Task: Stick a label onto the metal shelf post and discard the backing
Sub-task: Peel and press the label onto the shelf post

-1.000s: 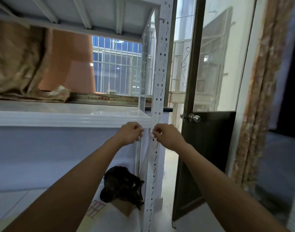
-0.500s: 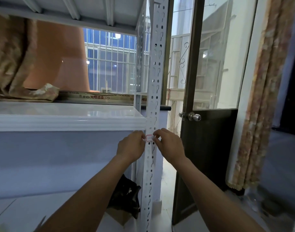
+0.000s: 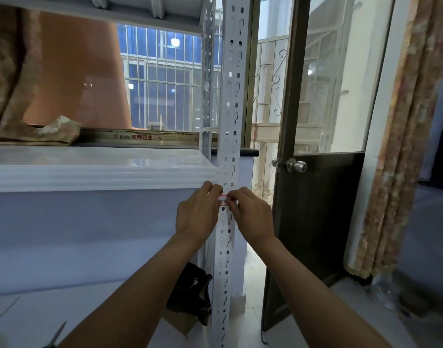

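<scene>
Both hands' fingertips apparently press label onto post.

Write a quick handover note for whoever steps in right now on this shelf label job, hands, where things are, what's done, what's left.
Left hand: fingertips on the label's left edge.
Right hand: fingertips on its right edge.
Label: small, red-bordered, held flat against the front of the perforated metal shelf post, just below the white shelf edge.
Done: label positioned on the post.
Left: press it down firmly, then discard the backing, which I cannot see here.

Post perforated painted metal, matt; shelf glossy white; curtain rough patterned cloth
</scene>
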